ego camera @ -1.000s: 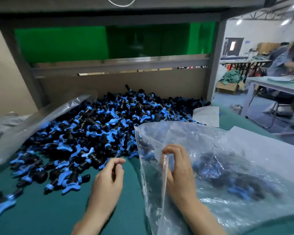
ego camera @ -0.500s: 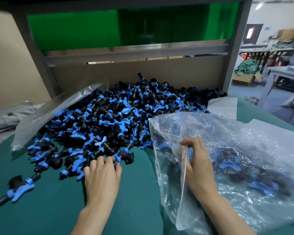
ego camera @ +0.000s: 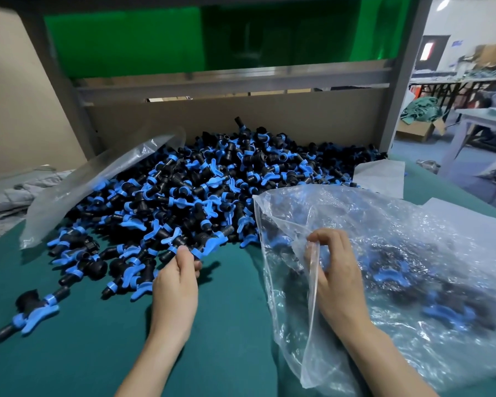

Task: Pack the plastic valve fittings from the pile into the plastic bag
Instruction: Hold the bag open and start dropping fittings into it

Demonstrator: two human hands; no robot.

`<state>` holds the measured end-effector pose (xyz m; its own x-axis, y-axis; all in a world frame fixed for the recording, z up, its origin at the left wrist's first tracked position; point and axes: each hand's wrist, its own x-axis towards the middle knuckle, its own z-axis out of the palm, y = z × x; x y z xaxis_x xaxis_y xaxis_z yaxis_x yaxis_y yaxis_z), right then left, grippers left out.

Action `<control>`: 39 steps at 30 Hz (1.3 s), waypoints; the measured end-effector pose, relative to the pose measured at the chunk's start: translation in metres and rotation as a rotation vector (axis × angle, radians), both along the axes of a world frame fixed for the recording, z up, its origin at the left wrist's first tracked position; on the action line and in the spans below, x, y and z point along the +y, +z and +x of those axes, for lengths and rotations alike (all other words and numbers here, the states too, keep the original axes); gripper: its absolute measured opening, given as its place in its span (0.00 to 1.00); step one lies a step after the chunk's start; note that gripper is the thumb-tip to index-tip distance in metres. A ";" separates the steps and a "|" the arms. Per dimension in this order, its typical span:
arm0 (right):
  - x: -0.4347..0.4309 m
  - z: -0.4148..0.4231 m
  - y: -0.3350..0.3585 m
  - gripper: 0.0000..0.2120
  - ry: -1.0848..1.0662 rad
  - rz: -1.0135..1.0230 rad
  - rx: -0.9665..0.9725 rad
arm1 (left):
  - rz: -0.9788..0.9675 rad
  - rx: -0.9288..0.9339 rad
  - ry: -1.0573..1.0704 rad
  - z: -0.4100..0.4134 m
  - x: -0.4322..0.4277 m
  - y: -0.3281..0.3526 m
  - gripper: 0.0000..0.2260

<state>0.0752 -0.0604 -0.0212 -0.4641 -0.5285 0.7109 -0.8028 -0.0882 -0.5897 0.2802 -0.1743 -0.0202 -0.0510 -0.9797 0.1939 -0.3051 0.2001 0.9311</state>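
While the left hand (ego camera: 175, 285) curls its fingertips round one blue-handled fitting (ego camera: 196, 252) at the near edge of the pile (ego camera: 212, 190), the right hand (ego camera: 335, 279) pinches the rim of the plastic bag (ego camera: 413, 247) and holds it up so the mouth gapes toward the heap: one hand picking, one hand holding the door open. So where do we stand? Through the crinkled film you can make out a scatter of black-and-blue fittings lying in the bag's belly, off to the right on the green mat (ego camera: 83, 362), so some packing is on the board. But look at that pile: a big mound of black bodies and blue handles heaped against the cardboard backboard (ego camera: 241, 118), right beside the bag's mouth, and by my reckoning far more sits out there than inside. Early going, I'd call it, with plenty left. One stray fitting (ego camera: 32, 310) lies apart at the lower left, and a second clear bag (ego camera: 98, 181) is draped over the pile's left flank. As for writing, there's none I can read: no print shows on the bag or the fittings, and the small notice (ego camera: 457, 43) on the far wall is too blurred to make out.
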 end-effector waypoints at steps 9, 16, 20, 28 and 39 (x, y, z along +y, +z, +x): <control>0.000 0.001 0.000 0.05 -0.002 -0.003 0.010 | -0.057 0.009 -0.115 0.001 0.002 -0.004 0.17; 0.000 0.001 0.000 0.06 -0.004 -0.008 0.004 | -0.115 -0.038 -0.151 0.000 0.002 -0.009 0.03; 0.000 0.001 0.000 0.06 -0.002 -0.003 0.003 | -0.251 -0.106 -0.162 -0.001 0.005 -0.006 0.06; 0.000 0.000 -0.002 0.04 0.001 0.002 0.001 | -0.399 -0.114 -0.190 -0.001 0.009 -0.001 0.13; 0.000 0.000 -0.001 0.07 -0.007 0.006 0.016 | -0.176 0.140 -0.180 -0.005 0.005 -0.003 0.06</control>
